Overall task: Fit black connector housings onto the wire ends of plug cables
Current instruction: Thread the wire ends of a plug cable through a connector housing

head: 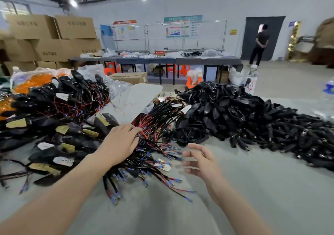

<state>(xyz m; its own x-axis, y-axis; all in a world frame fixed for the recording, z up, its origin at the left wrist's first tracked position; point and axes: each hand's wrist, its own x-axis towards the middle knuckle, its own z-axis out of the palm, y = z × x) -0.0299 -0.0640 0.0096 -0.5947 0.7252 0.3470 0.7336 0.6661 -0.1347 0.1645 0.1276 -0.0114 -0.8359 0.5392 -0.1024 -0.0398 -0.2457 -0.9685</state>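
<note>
- Head view: the left hand (120,140) reaches forward into the pile of plug cables (155,149) at the middle of the grey table (253,195).
- Left fingers (134,130) are bent down onto the red and black wire ends. Whether a wire is pinched between them cannot be told.
- The right hand (202,161) hovers above the table, just right of the cable pile and near its blue-tipped ends. Its fingers are loosely spread, slightly bent, and hold nothing.
- The cables lie fanned out, with blue terminals towards the near edge and black cords running to the far side.
- The black connector housings (226,111) form a large heap to the right of the cables, touching the cable pile at its far right edge.
- A second heap of black parts with red wires (54,108) lies to the left of the left hand.
- A pale sheet (139,95) rests between the two heaps on the far side.
- Cardboard boxes (54,37) are stacked at far left.
- A long workbench (155,60) stands along the far wall.
- A person (260,44) stands at a doorway at far right.
</note>
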